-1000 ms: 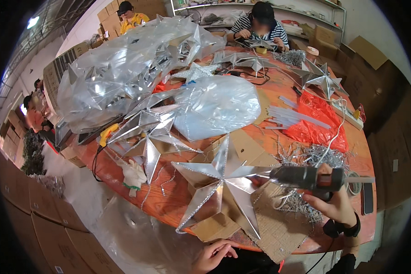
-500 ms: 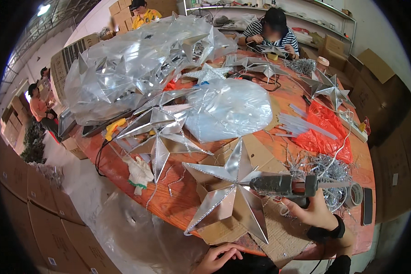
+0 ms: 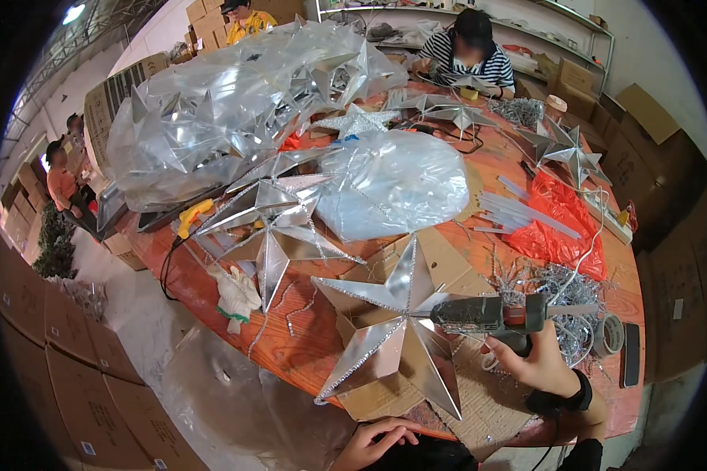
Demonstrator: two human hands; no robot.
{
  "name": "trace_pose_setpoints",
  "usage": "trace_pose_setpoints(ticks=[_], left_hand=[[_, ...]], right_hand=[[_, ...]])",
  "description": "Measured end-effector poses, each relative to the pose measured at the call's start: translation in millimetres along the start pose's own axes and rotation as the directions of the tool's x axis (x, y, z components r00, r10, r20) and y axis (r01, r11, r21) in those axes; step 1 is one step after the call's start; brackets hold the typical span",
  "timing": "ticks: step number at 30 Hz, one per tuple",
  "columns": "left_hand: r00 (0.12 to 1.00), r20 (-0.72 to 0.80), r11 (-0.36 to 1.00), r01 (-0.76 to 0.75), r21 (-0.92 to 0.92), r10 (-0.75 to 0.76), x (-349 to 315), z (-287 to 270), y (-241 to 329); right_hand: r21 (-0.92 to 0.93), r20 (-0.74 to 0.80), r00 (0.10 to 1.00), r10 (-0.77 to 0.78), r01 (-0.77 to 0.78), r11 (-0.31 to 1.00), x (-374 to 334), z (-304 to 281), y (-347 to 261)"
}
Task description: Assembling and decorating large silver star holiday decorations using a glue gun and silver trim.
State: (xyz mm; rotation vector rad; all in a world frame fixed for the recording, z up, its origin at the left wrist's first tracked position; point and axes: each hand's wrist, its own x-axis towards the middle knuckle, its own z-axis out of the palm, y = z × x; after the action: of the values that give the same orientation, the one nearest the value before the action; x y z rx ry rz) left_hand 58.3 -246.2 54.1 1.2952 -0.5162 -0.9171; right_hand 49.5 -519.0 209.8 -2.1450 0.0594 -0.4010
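My right hand (image 3: 545, 366) is closed round the grip of a dark green glue gun (image 3: 470, 315). Its nozzle points left and reaches the centre of a large silver five-pointed star (image 3: 375, 359). A twisted silver trim lines some of the star's ridges and edges. Under the star lies a piece of brown cardboard (image 3: 491, 404). At the near table edge, below the star, my left hand (image 3: 379, 441) rests with its fingers loosely stretched and holds nothing. Just beyond, a second silver star (image 3: 271, 263) with trim leans on the table.
Clear plastic bags (image 3: 397, 184) and a big bag of stars (image 3: 212, 118) fill the far left. On the right are glue sticks (image 3: 526, 213), a red bag (image 3: 562, 212), silver tinsel (image 3: 565, 290), a tape roll (image 3: 608, 336) and a phone (image 3: 630, 355). A co-worker (image 3: 475, 55) sits opposite.
My hands, the glue gun and the near star stay almost in place. Across the table, the co-worker's hands have lowered around a star. At far left, standing people have shifted.
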Motion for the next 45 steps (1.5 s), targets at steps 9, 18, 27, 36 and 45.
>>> trace_pose_setpoints(ticks=[9,18,27,36,45], left_hand=[[1.0,0.012,1.0,0.003,0.008,-0.003,1.2,0.7,5.1],[1.0,0.0,1.0,-0.016,0.012,0.016,1.5,1.0,4.8],[1.0,-0.007,0.999,-0.022,0.023,0.022,1.8,1.4,6.5],[0.999,0.039,0.999,-0.038,0.029,0.037,3.1,-1.8,4.1],[0.996,0.024,0.996,-0.087,0.034,0.086,4.2,3.0,9.6]], right_hand=[[0.0,0.003,1.0,0.0,0.0,1.0,-0.4,1.2,3.5],[-0.098,-0.023,0.991,-0.128,0.125,0.987,2.4,-0.3,-4.7],[-0.161,0.007,0.995,-0.097,0.097,0.982,-1.4,-15.3,-10.5],[-0.134,0.065,0.998,0.02,-0.011,0.991,-35.2,-31.2,-11.7],[-0.108,0.181,0.98,0.083,-0.065,0.992,-40.0,-38.6,-6.7]])
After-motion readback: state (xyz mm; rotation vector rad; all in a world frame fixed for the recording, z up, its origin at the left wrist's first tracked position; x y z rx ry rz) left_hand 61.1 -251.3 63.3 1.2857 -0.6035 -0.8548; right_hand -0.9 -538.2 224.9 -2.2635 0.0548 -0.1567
